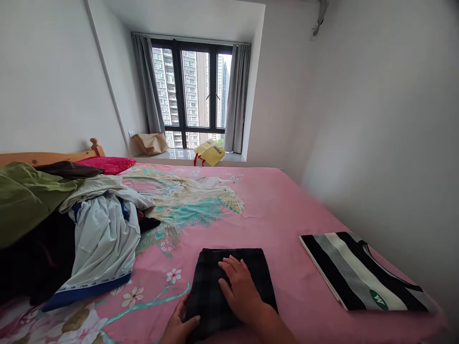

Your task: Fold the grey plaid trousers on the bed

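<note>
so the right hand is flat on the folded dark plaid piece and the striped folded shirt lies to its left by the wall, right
Not quite. In the head view the right hand does lie flat on the folded dark plaid piece, but the striped folded shirt lies to its right by the wall, not its left.
</note>
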The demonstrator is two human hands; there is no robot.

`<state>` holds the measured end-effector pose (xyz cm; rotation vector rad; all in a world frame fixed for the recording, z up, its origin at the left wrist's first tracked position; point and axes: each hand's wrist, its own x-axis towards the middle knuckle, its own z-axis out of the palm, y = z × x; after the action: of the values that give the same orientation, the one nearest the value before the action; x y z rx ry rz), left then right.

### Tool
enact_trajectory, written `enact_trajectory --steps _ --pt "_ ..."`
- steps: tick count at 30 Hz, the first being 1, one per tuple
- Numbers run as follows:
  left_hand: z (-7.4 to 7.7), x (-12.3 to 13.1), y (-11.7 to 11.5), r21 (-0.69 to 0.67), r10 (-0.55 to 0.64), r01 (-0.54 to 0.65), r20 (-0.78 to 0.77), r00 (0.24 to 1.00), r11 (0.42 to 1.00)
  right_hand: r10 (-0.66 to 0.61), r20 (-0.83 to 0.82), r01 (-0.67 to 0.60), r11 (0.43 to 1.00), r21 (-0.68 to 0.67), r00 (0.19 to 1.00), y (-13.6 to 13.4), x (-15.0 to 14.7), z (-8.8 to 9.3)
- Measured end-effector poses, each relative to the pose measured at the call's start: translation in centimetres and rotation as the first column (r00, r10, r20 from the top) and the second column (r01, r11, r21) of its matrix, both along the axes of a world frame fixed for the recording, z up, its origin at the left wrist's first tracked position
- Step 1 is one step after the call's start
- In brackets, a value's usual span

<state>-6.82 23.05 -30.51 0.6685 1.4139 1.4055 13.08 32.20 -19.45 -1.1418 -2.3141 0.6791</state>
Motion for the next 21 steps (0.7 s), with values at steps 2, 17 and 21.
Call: enact_trajectory --steps 2,17,21 --pt "-1.2 -0.5 -0.1 0.048 0.001 0.001 -0.029 1.0 0.999 0.007 0.171 -0.005 1.0 -0.013 0.985 1.5 1.0 -1.7" --pt "5.9 3.5 12.7 -0.288 -0.329 0.382 -0.943 0.043 0.878 -0.273 0.319 0.289 0.957 -0.004 0.908 3.1 2.2 -6.1" --pt "2.6 2.6 14.9 -0.333 -0.36 0.311 -0.932 0.033 0.89 -0.443 0.28 0.473 0.88 -0.047 0.852 2.8 5.7 -9.6"
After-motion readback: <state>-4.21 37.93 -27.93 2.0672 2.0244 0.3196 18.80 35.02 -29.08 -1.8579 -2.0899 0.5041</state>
